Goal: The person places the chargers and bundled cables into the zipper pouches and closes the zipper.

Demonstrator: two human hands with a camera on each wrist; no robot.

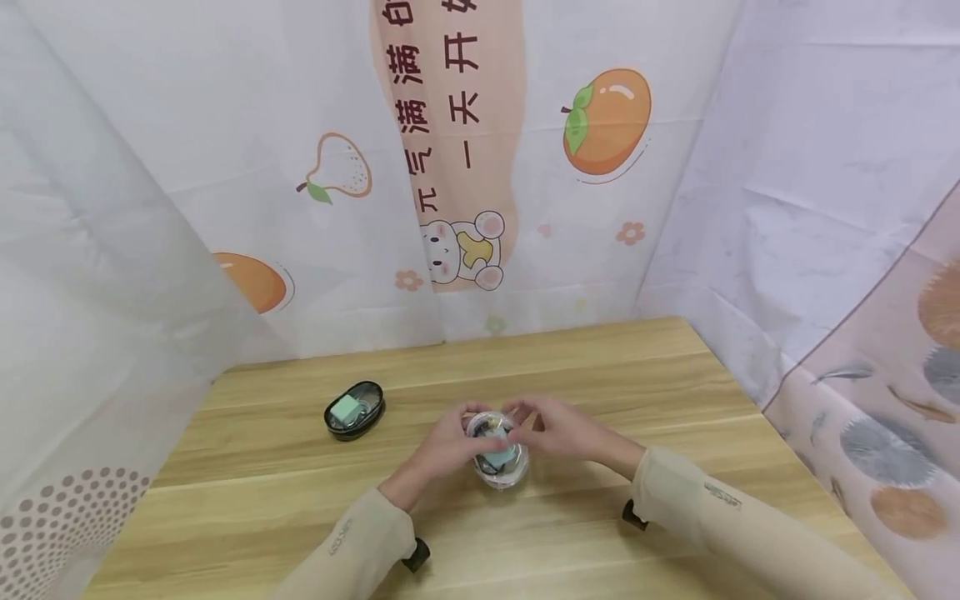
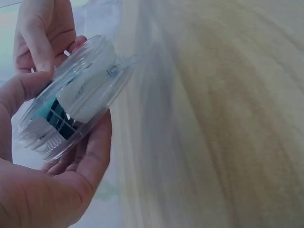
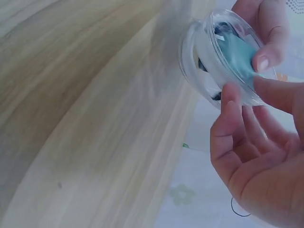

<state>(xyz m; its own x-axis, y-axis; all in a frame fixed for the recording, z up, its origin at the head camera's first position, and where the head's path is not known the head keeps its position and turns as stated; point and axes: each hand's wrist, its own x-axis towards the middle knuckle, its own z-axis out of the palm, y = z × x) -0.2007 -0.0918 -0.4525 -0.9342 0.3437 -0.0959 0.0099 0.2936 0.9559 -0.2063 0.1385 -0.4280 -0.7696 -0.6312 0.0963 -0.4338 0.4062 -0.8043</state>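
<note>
A clear oval plastic case (image 1: 501, 475) is held between both hands above the wooden table. Through its wall show a teal piece, something white and some dark items; their kinds cannot be made out. My left hand (image 1: 448, 443) grips the case from the left, thumb over the top and fingers beneath, as the left wrist view shows. From the other side my right hand (image 3: 259, 161) pinches the rim of the case (image 3: 195, 61) between thumb and index finger, while its other fingers curl below.
A black-edged oval case (image 1: 355, 411) with a light green item and other small things inside lies on the table (image 1: 247, 483) to the left. White printed curtains (image 1: 337, 267) hang behind the table and at both sides.
</note>
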